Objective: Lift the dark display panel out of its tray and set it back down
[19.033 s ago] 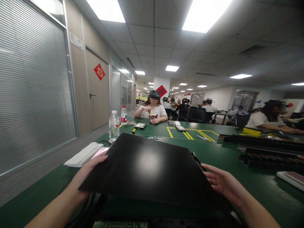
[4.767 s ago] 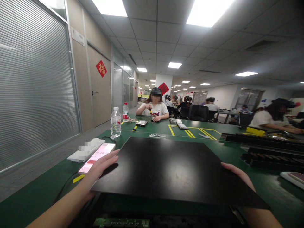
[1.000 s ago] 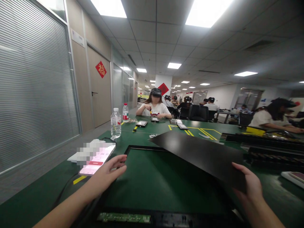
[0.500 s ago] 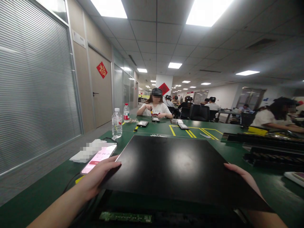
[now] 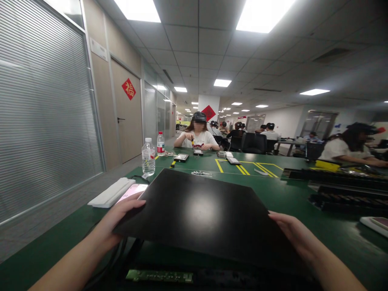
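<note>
Held between my two hands is a thin black display panel (image 5: 194, 218), tilted above the table, with a ceiling light reflected on its face. My left hand (image 5: 117, 220) grips its left edge, thumb on top and the other fingers hidden underneath. At the right edge, my right hand (image 5: 294, 232) grips it with most fingers out of sight behind the panel. Below the panel's near edge lies a dark frame with a green circuit board strip (image 5: 159, 276). A lit phone (image 5: 131, 191) is just beyond my left hand, partly covered by it.
Left of the phone lies a white packet (image 5: 110, 192). Two bottles, a clear one (image 5: 148, 157) and a red-capped one (image 5: 160, 144), stand at the far left of the green table (image 5: 266, 194). Black strips (image 5: 342, 198) lie at right. A person (image 5: 198, 135) works opposite.
The panel has shifted left and a little towards me, turning slightly. Both hands moved left with it, and my left hand now covers more of the phone.
</note>
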Demonstrator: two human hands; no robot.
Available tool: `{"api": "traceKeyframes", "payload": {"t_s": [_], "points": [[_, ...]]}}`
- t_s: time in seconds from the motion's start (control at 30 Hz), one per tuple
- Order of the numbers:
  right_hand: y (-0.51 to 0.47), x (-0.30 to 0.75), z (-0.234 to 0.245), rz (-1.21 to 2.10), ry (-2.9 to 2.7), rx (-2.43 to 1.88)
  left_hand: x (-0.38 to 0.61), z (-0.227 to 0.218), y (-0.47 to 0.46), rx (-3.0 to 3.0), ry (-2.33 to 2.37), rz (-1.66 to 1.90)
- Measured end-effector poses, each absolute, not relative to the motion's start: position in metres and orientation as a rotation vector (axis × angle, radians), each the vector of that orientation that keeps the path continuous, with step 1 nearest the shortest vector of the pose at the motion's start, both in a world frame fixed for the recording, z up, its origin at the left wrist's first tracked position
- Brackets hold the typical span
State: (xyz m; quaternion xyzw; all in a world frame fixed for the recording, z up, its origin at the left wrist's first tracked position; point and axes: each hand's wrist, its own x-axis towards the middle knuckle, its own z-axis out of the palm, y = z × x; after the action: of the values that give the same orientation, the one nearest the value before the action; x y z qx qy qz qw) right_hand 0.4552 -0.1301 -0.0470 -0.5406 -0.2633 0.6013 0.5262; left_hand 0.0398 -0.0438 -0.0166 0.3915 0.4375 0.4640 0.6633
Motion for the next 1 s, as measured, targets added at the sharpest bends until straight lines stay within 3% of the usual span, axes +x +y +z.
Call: {"api": "traceKeyframes", "payload": {"t_s": [1.0], "points": [[-0.113, 0.473, -0.059, 0.76, -0.839, -1.688, 0.038, -0.042, -0.026, 1.026, 1.008, 0.987]]}}
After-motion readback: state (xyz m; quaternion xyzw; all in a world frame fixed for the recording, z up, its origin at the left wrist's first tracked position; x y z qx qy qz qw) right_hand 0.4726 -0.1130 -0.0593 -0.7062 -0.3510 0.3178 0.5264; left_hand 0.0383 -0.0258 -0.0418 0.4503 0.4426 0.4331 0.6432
